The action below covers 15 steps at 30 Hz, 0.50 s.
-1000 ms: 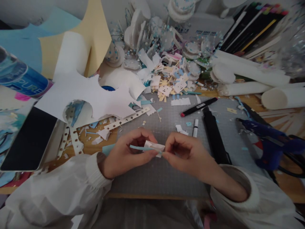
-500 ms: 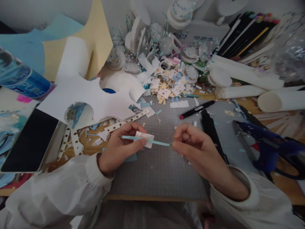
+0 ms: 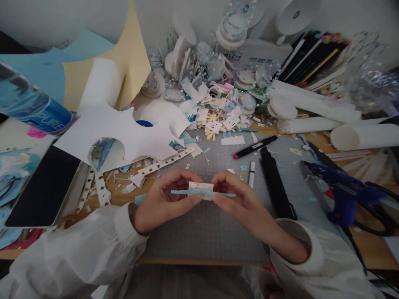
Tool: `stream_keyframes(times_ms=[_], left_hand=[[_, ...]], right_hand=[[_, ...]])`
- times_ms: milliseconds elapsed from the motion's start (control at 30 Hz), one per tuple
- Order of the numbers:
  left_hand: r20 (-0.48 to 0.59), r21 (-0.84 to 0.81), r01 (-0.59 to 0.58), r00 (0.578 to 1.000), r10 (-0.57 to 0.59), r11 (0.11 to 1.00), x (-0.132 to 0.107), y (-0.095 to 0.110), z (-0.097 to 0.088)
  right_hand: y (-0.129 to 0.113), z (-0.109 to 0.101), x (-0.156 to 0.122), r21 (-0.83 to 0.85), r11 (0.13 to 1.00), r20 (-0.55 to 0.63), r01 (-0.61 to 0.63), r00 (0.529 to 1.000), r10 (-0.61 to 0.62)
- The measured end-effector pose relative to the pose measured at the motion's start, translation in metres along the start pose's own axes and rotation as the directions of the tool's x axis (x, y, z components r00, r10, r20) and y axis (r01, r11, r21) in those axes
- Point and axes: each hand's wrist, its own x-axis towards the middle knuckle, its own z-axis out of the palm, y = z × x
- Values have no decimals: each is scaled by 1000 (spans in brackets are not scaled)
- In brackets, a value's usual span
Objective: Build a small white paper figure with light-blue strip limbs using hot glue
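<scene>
The left hand [image 3: 170, 204] and right hand [image 3: 246, 206] pinch the card [image 3: 197, 185] between them; the strip [image 3: 201, 192] lying across it could skew or crease if the grip is uneven

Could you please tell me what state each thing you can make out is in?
Left hand: pinching the white paper piece
Right hand: pinching its other end
White paper piece: held up between both hands
Blue strip: nearly straight, across the paper, both ends sticking out
Phone: screen dark
Red-ended pen: lying on the mat
Large white sheet: cut into, edges ragged
Glue gun: lying down
</scene>
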Motion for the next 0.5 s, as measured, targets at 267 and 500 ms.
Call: stream_keyframes(times_ms=[267,500], left_hand=[[23,-18,-33,999,33,999,-2,-1,2],[7,-35,-71,997,71,997,-3,-4,4]], right_hand=[[3,0,1,13,999,-26,-44,999,45],[6,3,0,43,994,-48,-96,994,98]])
